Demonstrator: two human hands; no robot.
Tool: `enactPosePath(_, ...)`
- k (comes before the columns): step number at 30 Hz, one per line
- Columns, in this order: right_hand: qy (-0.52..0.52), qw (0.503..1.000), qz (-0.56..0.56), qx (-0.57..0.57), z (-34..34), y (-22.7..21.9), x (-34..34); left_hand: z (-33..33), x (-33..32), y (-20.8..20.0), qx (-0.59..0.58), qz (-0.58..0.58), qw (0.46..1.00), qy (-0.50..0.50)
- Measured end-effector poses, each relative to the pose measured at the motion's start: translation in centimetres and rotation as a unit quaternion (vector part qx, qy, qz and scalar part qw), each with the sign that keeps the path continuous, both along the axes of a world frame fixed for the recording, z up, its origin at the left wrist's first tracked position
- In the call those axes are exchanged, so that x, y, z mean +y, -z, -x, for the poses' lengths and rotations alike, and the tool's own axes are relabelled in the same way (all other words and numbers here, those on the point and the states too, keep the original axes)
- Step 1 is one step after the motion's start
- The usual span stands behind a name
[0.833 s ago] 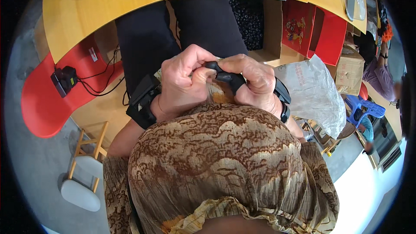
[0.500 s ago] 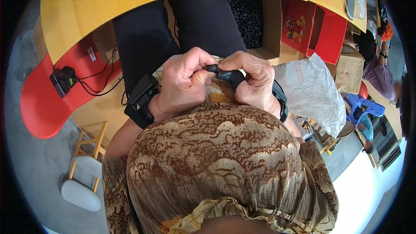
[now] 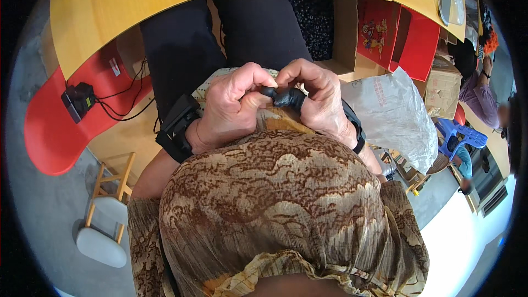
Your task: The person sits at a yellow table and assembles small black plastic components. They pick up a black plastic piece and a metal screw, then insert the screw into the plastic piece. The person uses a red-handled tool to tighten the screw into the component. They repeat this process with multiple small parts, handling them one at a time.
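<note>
A: Where is the black piece point(image 3: 290, 98)?

B: Read the view as a clock face: it's just off centre toward 1 o'clock, raised between the two hands above the patterned top point(image 3: 286, 187).

A: And the fingers?

B: Gripping it on both sides. The left hand point(image 3: 228, 98), at the piece's 9 o'clock, pinches a short rounded end between thumb and forefinger. The right hand point(image 3: 325, 99), at its 3 o'clock, curls around the thicker part, whose far end is hidden.

A: Is that one piece or two?

B: I can't tell. It narrows in the middle, and a join could be there.

A: How would you say it handles?

B: Light, going by the small pinch on it. The soft sheen suggests rubber or pliable plastic, so probably bendy, a little springy and hardly fragile. Smooth skin like that could slip under damp fingers.

A: Best place to hold it?

B: The thick part deep in the fingers, the small end by thumb and forefinger pads, close to the narrowing.

A: Anything around it?

B: A carton point(image 3: 344, 38) of small dark parts point(image 3: 312, 27) farther out at 1 o'clock, a clear plastic bag point(image 3: 391, 118) at 3, and the bench point(image 3: 132, 5) arching across 12.
</note>
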State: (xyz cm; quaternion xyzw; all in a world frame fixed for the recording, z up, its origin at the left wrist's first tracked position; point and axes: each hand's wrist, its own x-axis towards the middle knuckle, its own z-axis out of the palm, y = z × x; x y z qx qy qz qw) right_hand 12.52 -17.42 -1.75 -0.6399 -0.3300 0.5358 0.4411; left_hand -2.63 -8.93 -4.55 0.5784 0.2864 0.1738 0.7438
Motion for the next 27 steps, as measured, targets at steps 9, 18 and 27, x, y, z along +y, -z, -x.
enactPosePath(9,-0.06,0.993,-0.007,0.1,0.0,0.5,0.1,-0.6,1.2,0.4,-0.052,-0.167,0.984,0.024)
enactPosePath(18,-0.013,0.996,-0.006,0.087,0.2,0.7,1.1,-1.0,1.3,0.9,-0.075,0.117,0.99,0.027)
enactPosePath(27,-0.022,0.989,-0.051,-0.134,0.1,4.2,4.1,-5.1,2.2,3.5,0.043,-0.153,0.987,-0.026)
